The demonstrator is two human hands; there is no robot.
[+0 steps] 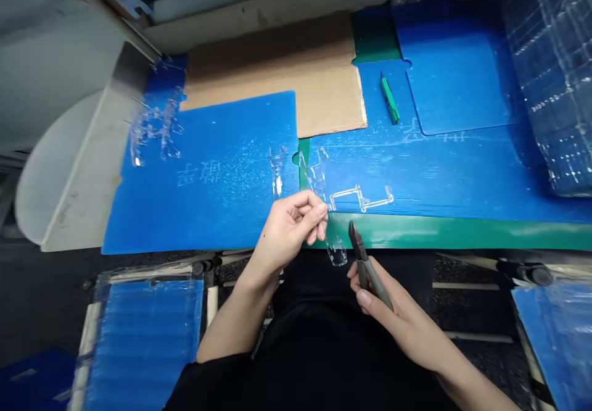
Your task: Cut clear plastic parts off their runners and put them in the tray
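Note:
My left hand (296, 223) is closed in a pinch on a clear plastic part (337, 253), which reaches out below and above the fingers near the table's front edge. To its right, my right hand (383, 300) is wrapped around the grey handles of cutting pliers (365, 263). Their dark jaws point up and stand apart from the plastic. A clear zigzag plastic runner (361, 198) lies on the blue sheet just beyond. Another clear plastic piece (276, 173) rests on the sheet past my left hand.
A pile of clear plastic pieces (157, 124) lies at the left. Cardboard (268, 59) covers the back of the table, with a green cutter knife (390, 99) to its right. Wrapped clear goods (555, 78) stand at the far right. Blue-lined racks (148, 343) flank the person below.

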